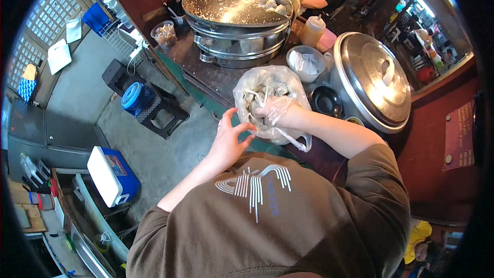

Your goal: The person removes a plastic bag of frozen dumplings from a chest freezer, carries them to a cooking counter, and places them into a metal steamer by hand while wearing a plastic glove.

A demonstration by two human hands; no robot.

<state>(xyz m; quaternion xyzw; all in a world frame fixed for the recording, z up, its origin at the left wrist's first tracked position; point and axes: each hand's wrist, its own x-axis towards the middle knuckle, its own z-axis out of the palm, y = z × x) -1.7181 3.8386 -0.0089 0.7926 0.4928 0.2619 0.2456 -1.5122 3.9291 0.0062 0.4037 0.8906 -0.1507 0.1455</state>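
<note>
Just above the centre of the frame, the right hand (275, 110), covered by a thin clear plastic glove, is closed on the lower side of a crumpled transparent plastic bag (267, 95) that holds pale, greyish pieces of food. The bare left hand (229, 141) sits just left of and below it, fingers spread and curved, its fingertips touching the bag's lower left edge without clearly gripping it. The bag hangs over the front edge of a dark counter (206, 72). Behind it, at the upper middle, stands a wide round stacked metal steamer (239, 31) with its half lid open on white dumplings. To the right sits a large steel pot with a domed lid (370, 80), and between them a small clear plastic tub (307, 63) and a black bowl (325, 101). At lower left, a blue cooler with a white lid (113, 175) rests on the grey floor.
</note>
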